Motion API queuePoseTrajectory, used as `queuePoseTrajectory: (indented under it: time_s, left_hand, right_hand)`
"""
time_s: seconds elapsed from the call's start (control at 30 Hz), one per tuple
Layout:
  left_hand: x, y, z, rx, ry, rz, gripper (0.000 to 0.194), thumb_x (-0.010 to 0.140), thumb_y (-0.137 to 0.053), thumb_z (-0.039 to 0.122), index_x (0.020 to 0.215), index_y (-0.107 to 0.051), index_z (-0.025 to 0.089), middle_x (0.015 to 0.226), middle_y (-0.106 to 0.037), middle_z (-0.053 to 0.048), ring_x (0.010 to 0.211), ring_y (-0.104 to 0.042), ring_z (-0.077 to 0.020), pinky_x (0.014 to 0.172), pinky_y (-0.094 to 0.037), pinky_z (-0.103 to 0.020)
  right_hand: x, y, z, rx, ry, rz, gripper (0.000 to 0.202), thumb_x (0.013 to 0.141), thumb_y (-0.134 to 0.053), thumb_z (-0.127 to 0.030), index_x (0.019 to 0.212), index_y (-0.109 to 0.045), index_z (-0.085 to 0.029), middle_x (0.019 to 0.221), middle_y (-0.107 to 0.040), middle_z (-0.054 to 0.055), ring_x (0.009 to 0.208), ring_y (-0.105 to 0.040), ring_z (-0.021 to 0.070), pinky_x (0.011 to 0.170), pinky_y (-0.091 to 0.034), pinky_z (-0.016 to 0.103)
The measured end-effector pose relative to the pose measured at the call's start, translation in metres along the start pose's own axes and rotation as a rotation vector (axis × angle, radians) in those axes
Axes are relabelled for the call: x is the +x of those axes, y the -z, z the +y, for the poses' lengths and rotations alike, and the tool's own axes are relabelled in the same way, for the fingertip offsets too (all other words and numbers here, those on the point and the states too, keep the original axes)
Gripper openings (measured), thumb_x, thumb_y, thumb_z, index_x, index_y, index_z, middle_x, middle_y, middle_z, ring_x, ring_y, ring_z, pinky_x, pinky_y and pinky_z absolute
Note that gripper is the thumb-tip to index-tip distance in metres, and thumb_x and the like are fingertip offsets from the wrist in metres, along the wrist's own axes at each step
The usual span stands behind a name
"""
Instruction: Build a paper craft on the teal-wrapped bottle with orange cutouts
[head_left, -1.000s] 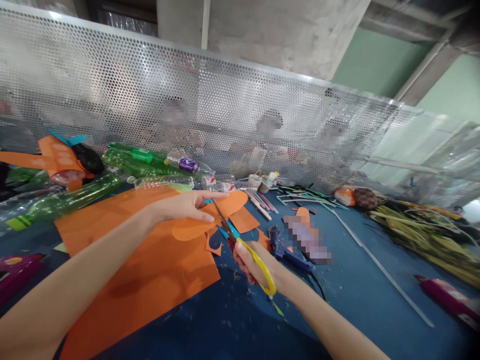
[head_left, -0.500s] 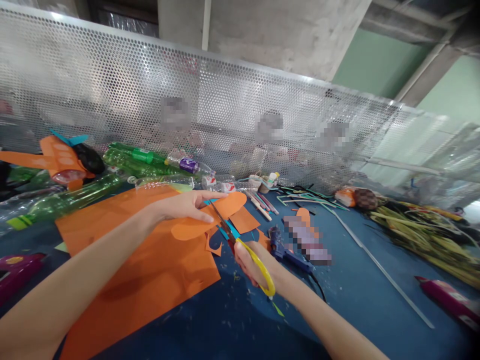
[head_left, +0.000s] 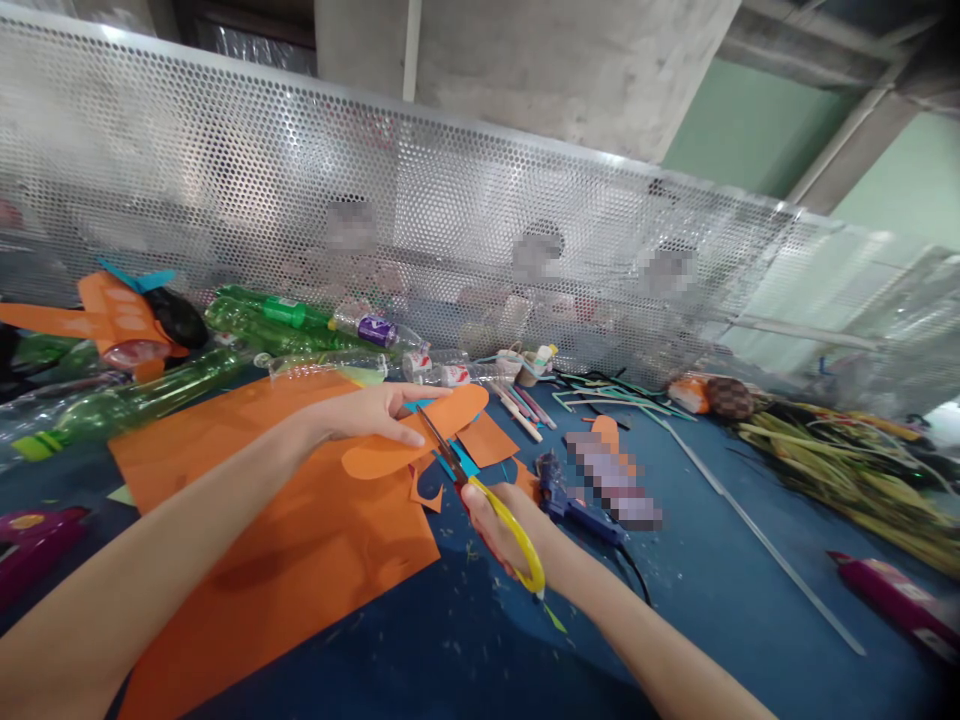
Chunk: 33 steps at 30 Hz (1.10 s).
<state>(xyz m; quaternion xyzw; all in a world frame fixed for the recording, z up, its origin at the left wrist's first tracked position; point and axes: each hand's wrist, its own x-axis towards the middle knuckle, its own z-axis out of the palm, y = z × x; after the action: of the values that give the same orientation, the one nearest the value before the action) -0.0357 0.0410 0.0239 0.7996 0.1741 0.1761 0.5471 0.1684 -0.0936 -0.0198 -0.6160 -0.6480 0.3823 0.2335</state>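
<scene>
My left hand [head_left: 375, 415] pinches a long, round-ended strip of orange paper [head_left: 381, 455] between thumb and fingers. Scissors with yellow and red handles [head_left: 525, 545] are gripped in my right hand [head_left: 499, 515], their blades reaching up and left across the middle of the strip. Beneath the strip lie an orange paper square [head_left: 487, 440], blue paper pieces [head_left: 466, 460] and a small orange offcut [head_left: 427, 492]. Large orange sheets [head_left: 322, 570] spread under my left forearm.
Green plastic bottles [head_left: 150, 395] and an orange paper plane model [head_left: 120, 320] lie at left. A blue glue gun [head_left: 581, 505] rests right of my right hand. Farther right are a magenta tool [head_left: 892, 600] and a bundle of yellow-green strips [head_left: 847, 480]. A perforated metal screen [head_left: 465, 210] stands behind.
My right hand and the scissors have shifted very slightly left. The orange strip's right end has moved slightly left too, while my left hand keeps hold of it.
</scene>
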Motion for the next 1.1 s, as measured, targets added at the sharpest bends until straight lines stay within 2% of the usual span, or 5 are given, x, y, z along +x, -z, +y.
queuePoseTrajectory:
  time_s: [0.13,0.33,0.5,0.63,1.1]
  left_hand:
    - [0.001,0.000,-0.002,-0.111,0.000,-0.064,0.077,0.073,-0.069,0.019,0.138,-0.030,0.031,0.132,-0.051,-0.005,0.118,-0.049,-0.0240,0.093,-0.045,-0.036]
    - [0.000,0.004,-0.003,-0.091,0.003,0.002,0.075,0.073,-0.069,0.020,0.138,-0.032,0.028,0.139,-0.042,-0.008,0.118,-0.050,-0.0259,0.091,-0.046,-0.036]
    - [0.000,0.017,-0.018,-0.076,0.120,0.158,0.073,0.072,-0.070,0.024,0.136,-0.036,0.026,0.123,-0.057,-0.009,0.103,-0.059,-0.0247,0.084,-0.048,-0.036]
    - [0.000,0.020,-0.026,-0.071,0.115,0.141,0.062,0.073,-0.069,0.025,0.130,-0.045,0.026,0.122,-0.057,-0.006,0.107,-0.056,-0.0236,0.087,-0.046,-0.037]
    - [0.020,-0.005,-0.042,-0.111,0.062,0.163,0.042,0.070,-0.070,0.023,0.111,-0.060,0.020,0.102,-0.065,-0.006,0.091,-0.062,-0.0184,0.082,-0.046,-0.032]
  right_hand:
    - [0.001,0.001,0.001,-0.020,0.018,0.009,0.055,0.081,-0.030,-0.068,0.054,-0.034,-0.021,0.038,-0.030,-0.007,0.028,-0.038,0.0073,0.027,-0.029,0.017]
    - [0.001,0.012,0.002,-0.061,0.001,0.012,0.050,0.080,-0.038,-0.065,0.055,-0.035,-0.021,0.039,-0.035,-0.007,0.028,-0.042,0.0089,0.028,-0.032,0.018]
    - [0.020,0.029,0.020,-0.105,-0.039,0.235,0.048,0.086,-0.030,-0.056,0.054,-0.040,-0.021,0.039,-0.040,-0.004,0.033,-0.046,0.0119,0.036,-0.036,0.023]
    - [0.036,0.048,0.035,-0.201,-0.026,0.385,0.033,0.079,-0.050,-0.046,0.058,-0.048,-0.020,0.050,-0.050,0.000,0.048,-0.051,0.0138,0.045,-0.034,0.023]
    - [0.052,0.049,0.054,-0.206,0.029,0.362,0.026,0.075,-0.058,-0.039,0.085,-0.065,-0.016,0.067,-0.068,0.003,0.059,-0.062,0.0167,0.052,-0.041,0.024]
